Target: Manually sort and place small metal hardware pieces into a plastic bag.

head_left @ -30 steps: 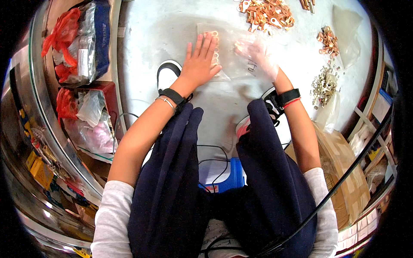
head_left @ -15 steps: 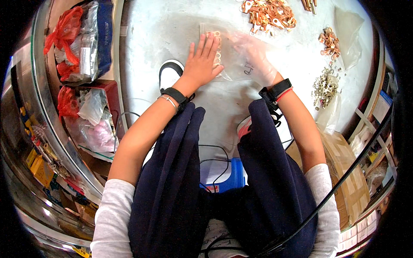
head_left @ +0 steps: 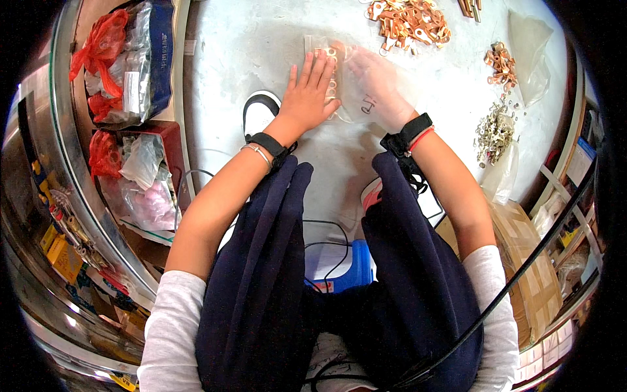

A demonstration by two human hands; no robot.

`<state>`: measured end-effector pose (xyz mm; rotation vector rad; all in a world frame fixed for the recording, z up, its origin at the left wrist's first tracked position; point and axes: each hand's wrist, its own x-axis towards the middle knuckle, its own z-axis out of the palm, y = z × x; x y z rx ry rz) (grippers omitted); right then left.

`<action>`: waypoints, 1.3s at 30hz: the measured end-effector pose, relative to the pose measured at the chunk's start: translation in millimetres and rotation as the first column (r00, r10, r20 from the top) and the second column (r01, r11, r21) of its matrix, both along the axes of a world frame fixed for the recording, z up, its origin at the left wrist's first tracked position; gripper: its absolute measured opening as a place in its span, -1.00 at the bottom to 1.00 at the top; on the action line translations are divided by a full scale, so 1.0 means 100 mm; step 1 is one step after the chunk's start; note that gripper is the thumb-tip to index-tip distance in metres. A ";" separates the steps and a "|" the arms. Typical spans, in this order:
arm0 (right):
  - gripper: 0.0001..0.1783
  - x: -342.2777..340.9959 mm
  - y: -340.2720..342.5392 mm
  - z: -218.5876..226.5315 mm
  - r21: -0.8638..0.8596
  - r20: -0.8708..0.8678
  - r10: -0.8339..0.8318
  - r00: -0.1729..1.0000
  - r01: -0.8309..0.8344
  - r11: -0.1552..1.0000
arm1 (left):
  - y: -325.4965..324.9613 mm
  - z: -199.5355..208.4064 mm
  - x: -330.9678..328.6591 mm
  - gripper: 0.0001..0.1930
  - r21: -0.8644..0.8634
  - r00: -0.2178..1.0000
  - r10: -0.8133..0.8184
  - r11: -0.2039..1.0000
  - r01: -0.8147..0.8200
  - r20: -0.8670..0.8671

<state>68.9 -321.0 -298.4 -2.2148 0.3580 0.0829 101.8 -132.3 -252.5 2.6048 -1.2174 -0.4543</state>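
A clear plastic bag (head_left: 356, 110) with dark handwriting on it lies on the floor in front of me. Inside it, a row of copper-coloured ring terminals (head_left: 332, 88) shows near its left side. My left hand (head_left: 310, 88) is open, pressed flat over the bag's left part beside the terminals, fingers pointing away from me. My right hand (head_left: 382, 88) is seen whitish through the film, which lies over it; its fingers stretch towards the terminals. Whether it is inside the bag or under a loose flap, I cannot tell.
A heap of copper cable lugs (head_left: 410, 25) lies beyond. To the right are a smaller copper pile (head_left: 500, 66), silvery small parts (head_left: 494, 134) and an empty plastic bag (head_left: 530, 55). Bins of bagged goods (head_left: 130, 85) line the left; a cardboard box (head_left: 526, 261) stands at right.
My right hand has moved left with the plastic film, closer to the terminals and my left hand. The left hand has stayed almost still on the bag.
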 end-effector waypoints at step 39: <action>-0.37 -0.25 -0.04 0.33 -0.010 0.108 0.366 0.924 -0.367 0.930 | 0.00 0.00 0.00 -0.04 0.019 1.000 -0.006 1.000 0.006 0.026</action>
